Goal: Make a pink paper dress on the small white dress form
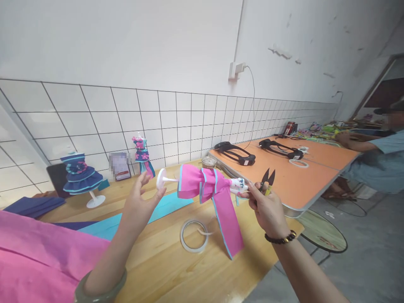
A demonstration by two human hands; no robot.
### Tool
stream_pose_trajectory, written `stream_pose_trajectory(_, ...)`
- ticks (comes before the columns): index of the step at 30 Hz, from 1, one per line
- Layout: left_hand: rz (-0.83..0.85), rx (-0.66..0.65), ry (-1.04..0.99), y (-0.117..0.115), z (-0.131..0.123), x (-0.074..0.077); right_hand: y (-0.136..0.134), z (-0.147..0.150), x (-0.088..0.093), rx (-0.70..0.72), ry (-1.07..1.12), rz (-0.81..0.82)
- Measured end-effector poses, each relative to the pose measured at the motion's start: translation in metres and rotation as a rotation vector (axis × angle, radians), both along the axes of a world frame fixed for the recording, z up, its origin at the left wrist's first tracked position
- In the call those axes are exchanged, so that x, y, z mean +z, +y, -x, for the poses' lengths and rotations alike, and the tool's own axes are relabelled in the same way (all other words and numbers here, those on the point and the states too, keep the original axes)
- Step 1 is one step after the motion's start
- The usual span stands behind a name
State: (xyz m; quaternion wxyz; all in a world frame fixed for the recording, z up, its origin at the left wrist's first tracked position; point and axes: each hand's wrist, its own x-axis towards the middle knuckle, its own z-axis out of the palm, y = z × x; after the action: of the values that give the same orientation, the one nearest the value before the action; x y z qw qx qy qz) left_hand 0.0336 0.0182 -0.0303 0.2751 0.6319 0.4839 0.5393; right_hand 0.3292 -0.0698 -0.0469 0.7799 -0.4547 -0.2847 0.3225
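Left grip (140, 204): held spread, beside the round base (161, 179); whether the base is touched cannot be told.
Right grip (267, 209): closed on the dress form (206, 185) and the scissors (267, 181), blades pointed up.
Dress form: held sideways between the hands, above the worktop (160, 263); dressed in pink with blue edging.
Tape roll (193, 250): laid flat on the worktop.
Phone (121, 168): propped between two upright dressed forms (82, 172).

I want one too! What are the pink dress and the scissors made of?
The pink dress looks like matte crepe paper, maybe cloth: its long strip hangs flat. The scissors have dark, pointed blades, probably metal; their yellow handle looks like smooth plastic.
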Motion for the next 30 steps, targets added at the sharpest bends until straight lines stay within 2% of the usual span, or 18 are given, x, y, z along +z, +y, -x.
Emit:
stream_pose_trajectory(3, 0.209, -0.105, -0.310, 0.006, -0.005, -0.008, 0.001, 0.007, 0.001, -0.011, 0.067, -0.011)
stream_pose_trajectory(7, 0.432, -0.363, -0.397, 0.003, -0.010, -0.012, 0.004, 0.017, 0.001, 0.027, 0.085, -0.018)
stream_pose_trajectory(11, 0.365, -0.462, -0.552, -0.002, -0.015, -0.012, 0.007, 0.026, 0.002, 0.054, 0.045, -0.035)
stream_pose_trajectory(15, 0.257, -0.470, -0.670, 0.000, -0.015, -0.010, 0.008, 0.032, 0.007, 0.079, 0.033, -0.042)
stream_pose_trajectory(21, 0.122, -0.327, -0.750, 0.002, -0.015, -0.011, 0.008, 0.037, 0.014, 0.144, -0.059, -0.033)
stream_pose_trajectory(30, 0.090, -0.280, -0.822, 0.002, -0.012, -0.012, 0.012, 0.046, 0.023, 0.192, -0.124, -0.013)
